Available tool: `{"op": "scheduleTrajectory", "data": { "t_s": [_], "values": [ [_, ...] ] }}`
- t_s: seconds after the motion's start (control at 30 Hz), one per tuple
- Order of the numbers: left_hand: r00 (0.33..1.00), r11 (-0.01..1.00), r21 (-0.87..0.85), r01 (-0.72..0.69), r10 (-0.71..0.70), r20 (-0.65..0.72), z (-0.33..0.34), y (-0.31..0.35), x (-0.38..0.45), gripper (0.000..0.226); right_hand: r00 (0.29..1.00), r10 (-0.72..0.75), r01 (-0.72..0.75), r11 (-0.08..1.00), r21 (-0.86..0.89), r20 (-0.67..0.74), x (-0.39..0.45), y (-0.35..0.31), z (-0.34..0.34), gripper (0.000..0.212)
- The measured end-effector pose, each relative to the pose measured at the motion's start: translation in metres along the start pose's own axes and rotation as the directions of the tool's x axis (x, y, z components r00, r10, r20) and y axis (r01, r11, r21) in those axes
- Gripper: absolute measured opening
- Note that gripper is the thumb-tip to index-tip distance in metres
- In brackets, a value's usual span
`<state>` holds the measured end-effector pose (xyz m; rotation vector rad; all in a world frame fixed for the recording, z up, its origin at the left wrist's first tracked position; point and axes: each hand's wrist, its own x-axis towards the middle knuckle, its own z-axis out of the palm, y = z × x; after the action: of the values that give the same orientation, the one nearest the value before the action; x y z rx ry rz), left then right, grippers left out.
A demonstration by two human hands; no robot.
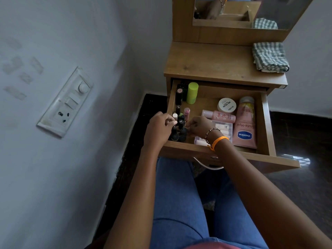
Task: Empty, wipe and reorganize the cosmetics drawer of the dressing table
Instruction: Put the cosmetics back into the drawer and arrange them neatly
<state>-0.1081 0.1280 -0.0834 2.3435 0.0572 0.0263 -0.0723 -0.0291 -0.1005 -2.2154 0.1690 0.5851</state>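
Observation:
The wooden drawer (265, 123) of the dressing table stands pulled open. Along its left side stand several small dark nail polish bottles (181, 135), a lime green tube (192, 93) and dark lipsticks (179, 94). My left hand (159, 129) pinches a small dark bottle with a white cap (175, 116) in that row. My right hand (198, 127) reaches into the same cluster with curled fingers; what it holds is hidden. To the right lie a white jar (226, 105), a pink bottle (221, 115), a clear packet (221, 128) and a pink Vaseline tube (246, 123).
A folded green checked cloth (270, 57) lies on the tabletop (206, 63) at the back right, below the mirror (239, 11). A white wall with a switch panel (66, 103) closes in on the left. My knees in blue jeans (176, 194) sit under the drawer front.

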Motion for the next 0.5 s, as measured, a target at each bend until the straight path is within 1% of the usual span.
{"op": "scheduleTrajectory", "data": {
  "t_s": [0.03, 0.13, 0.2, 0.3, 0.37, 0.5],
  "values": [
    [1.000, 1.000, -0.012, -0.003, 0.003, 0.014, 0.0003, 0.0004, -0.0002, 0.012, 1.000, -0.016, 0.016, 1.000, -0.014, 0.006, -0.0005, 0.0000, -0.0005, 0.012],
    [0.999, 0.998, -0.057, 0.012, -0.009, 0.048, 0.0003, 0.0007, 0.0015, 0.017, 0.999, -0.042, 0.041, 0.999, -0.024, -0.001, -0.0032, -0.0010, -0.0017, 0.021],
    [0.999, 0.998, -0.061, 0.021, -0.018, 0.051, 0.0001, 0.0003, 0.0017, 0.016, 0.999, -0.047, 0.047, 0.998, -0.036, 0.007, -0.0043, -0.0007, -0.0012, 0.022],
    [0.999, 1.000, -0.009, 0.016, -0.016, 0.042, 0.0020, 0.0013, -0.0003, 0.015, 1.000, -0.013, 0.014, 0.998, -0.062, 0.007, -0.0042, -0.0003, 0.0009, 0.015],
    [1.000, 0.999, 0.045, 0.012, -0.013, 0.022, 0.0032, 0.0034, -0.0025, 0.016, 1.000, 0.029, -0.029, 0.997, -0.078, 0.002, -0.0033, 0.0001, 0.0020, 0.024],
    [1.000, 0.992, 0.123, -0.003, 0.004, -0.008, 0.0034, 0.0067, -0.0061, 0.019, 0.994, 0.018, -0.003, 0.990, -0.139, 0.107, -0.0029, -0.0018, 0.0028, 0.025]
  ]
}}
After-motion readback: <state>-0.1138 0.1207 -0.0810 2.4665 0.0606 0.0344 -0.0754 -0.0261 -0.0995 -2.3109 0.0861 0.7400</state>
